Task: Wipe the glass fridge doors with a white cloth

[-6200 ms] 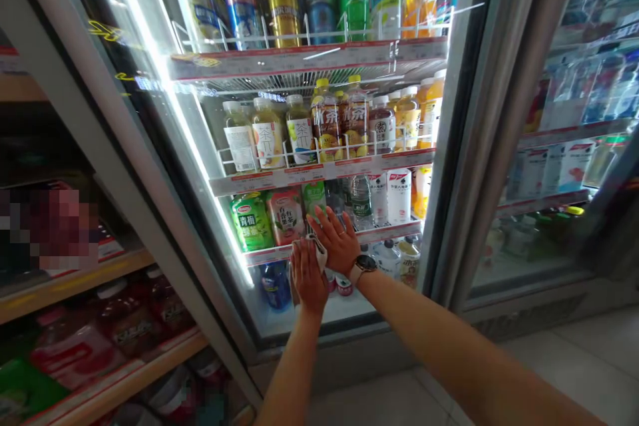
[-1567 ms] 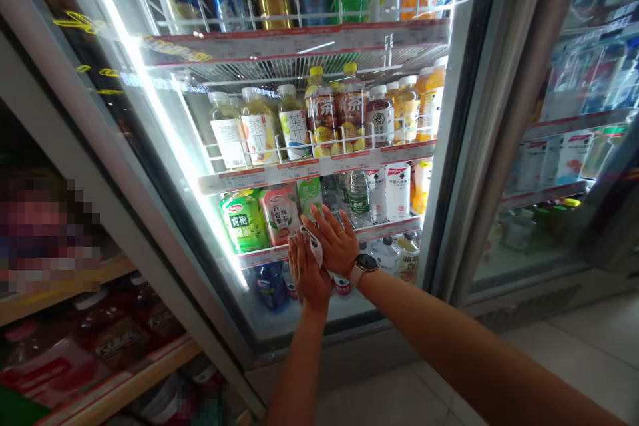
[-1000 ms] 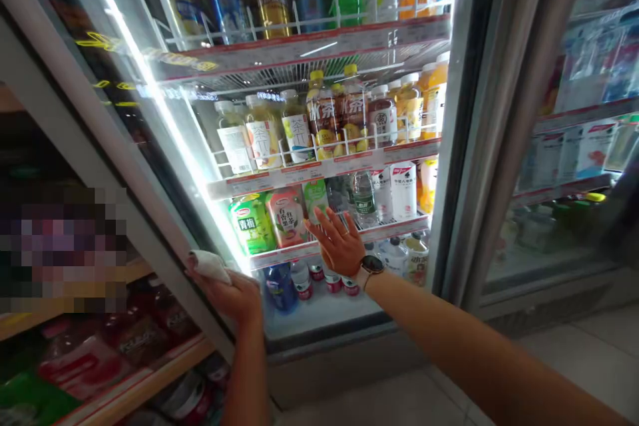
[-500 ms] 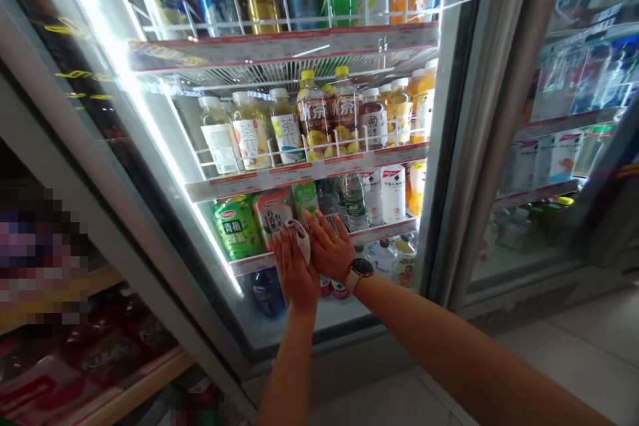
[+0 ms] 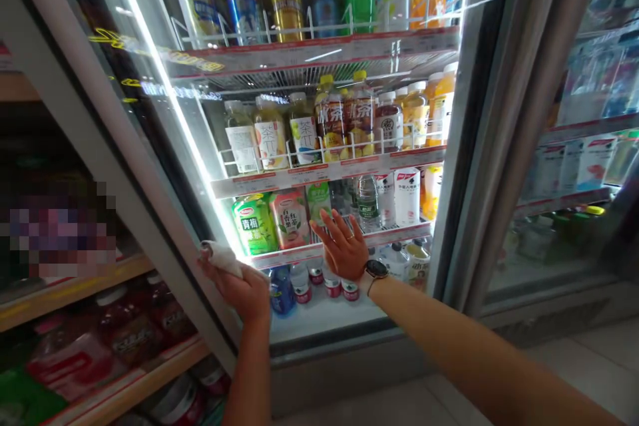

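I stand before a lit drinks fridge with a glass door [image 5: 399, 226]. My left hand [image 5: 242, 286] presses a crumpled white cloth [image 5: 219, 256] against the glass near the door's left frame [image 5: 164, 253]. My right hand [image 5: 342, 246] lies flat on the glass with fingers spread, a ring on one finger and a watch [image 5: 374, 271] on the wrist. Behind the glass by my right hand stand green and pink drink cartons [image 5: 272, 223] and water bottles [image 5: 367, 203].
Fridge shelves carry rows of tea bottles [image 5: 299, 136] and cans [image 5: 239, 0]. A second glass door [image 5: 564, 166] is to the right. Open wooden shelves [image 5: 124, 386] with red bottles are at lower left. Pale tiled floor [image 5: 589, 359] lies at lower right.
My left hand with the cloth has swept left, from beside my right hand out to the door's left frame. My right hand has stayed flat on the glass.
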The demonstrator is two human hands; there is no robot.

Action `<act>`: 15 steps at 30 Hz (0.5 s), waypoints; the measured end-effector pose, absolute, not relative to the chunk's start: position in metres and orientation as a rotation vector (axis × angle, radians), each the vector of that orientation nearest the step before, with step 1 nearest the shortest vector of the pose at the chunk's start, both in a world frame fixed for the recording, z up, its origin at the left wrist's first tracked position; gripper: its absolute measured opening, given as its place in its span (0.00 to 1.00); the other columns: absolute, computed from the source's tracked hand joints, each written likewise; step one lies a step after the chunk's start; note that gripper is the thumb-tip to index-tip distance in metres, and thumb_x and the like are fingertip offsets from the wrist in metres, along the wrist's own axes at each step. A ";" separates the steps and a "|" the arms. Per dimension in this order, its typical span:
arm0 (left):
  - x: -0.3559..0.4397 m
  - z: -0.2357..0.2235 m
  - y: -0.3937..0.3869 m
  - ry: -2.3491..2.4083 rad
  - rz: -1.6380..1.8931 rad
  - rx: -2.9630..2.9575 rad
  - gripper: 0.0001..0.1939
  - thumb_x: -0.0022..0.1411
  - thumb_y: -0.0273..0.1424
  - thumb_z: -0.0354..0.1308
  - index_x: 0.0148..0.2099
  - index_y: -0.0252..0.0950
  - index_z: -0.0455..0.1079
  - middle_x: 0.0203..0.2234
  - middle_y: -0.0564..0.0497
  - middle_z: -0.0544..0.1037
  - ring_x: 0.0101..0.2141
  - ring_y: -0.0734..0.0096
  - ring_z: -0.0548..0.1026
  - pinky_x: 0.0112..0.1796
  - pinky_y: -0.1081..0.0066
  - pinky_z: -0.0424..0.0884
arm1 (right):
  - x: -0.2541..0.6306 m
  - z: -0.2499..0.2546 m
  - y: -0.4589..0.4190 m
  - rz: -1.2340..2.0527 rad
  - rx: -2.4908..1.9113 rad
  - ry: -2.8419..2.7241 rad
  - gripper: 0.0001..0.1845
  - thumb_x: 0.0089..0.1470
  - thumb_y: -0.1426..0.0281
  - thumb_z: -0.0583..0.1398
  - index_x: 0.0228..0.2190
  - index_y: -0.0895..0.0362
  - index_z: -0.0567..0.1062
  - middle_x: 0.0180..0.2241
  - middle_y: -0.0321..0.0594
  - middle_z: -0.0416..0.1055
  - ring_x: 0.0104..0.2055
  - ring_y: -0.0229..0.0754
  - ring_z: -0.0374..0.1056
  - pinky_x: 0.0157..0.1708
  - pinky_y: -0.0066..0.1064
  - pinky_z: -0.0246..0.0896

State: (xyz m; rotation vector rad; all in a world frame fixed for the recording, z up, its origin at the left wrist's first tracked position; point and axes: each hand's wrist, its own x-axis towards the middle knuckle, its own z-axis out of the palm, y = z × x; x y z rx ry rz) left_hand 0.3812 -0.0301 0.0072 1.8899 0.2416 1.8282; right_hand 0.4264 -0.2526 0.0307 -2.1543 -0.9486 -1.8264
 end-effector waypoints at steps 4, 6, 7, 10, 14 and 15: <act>0.392 -0.005 -0.072 0.131 1.842 1.905 0.33 0.67 0.30 0.45 0.71 0.32 0.44 0.68 0.38 0.52 0.68 0.57 0.45 0.66 0.51 0.45 | 0.427 0.030 -0.253 -1.800 -2.182 -0.963 0.33 0.57 0.72 0.52 0.64 0.53 0.59 0.65 0.42 0.58 0.70 0.48 0.45 0.69 0.48 0.34; 0.396 -0.012 -0.093 0.027 1.814 1.959 0.31 0.68 0.30 0.44 0.71 0.35 0.45 0.68 0.39 0.54 0.68 0.58 0.46 0.66 0.51 0.45 | 0.427 0.030 -0.252 -1.810 -2.178 -0.970 0.33 0.57 0.71 0.52 0.64 0.53 0.59 0.65 0.43 0.58 0.70 0.48 0.45 0.69 0.49 0.33; 0.397 -0.016 -0.101 -0.021 1.806 1.985 0.31 0.68 0.30 0.44 0.71 0.35 0.46 0.67 0.39 0.54 0.68 0.58 0.47 0.66 0.51 0.45 | 0.427 0.030 -0.252 -1.825 -2.168 -0.968 0.33 0.57 0.71 0.52 0.64 0.53 0.60 0.65 0.43 0.59 0.70 0.48 0.46 0.69 0.49 0.33; 0.396 -0.022 -0.115 -0.118 1.797 2.050 0.31 0.69 0.29 0.45 0.71 0.38 0.44 0.68 0.41 0.53 0.68 0.59 0.46 0.66 0.52 0.45 | 0.428 0.031 -0.250 -1.869 -2.122 -0.956 0.31 0.56 0.72 0.53 0.62 0.51 0.64 0.63 0.43 0.62 0.69 0.46 0.48 0.69 0.47 0.32; 0.390 -0.013 -0.125 -0.108 1.761 2.047 0.32 0.69 0.27 0.45 0.72 0.40 0.41 0.69 0.43 0.48 0.68 0.60 0.43 0.66 0.53 0.45 | 0.428 0.035 -0.251 -1.804 -2.056 -0.983 0.30 0.58 0.74 0.53 0.61 0.50 0.65 0.61 0.43 0.65 0.67 0.45 0.53 0.69 0.45 0.33; 0.389 -0.008 -0.129 -0.110 1.744 2.035 0.33 0.69 0.26 0.44 0.72 0.41 0.40 0.69 0.44 0.48 0.68 0.60 0.42 0.66 0.53 0.45 | 0.425 0.037 -0.251 -1.742 -2.036 -0.996 0.30 0.58 0.74 0.52 0.62 0.51 0.63 0.61 0.42 0.65 0.67 0.44 0.54 0.69 0.45 0.35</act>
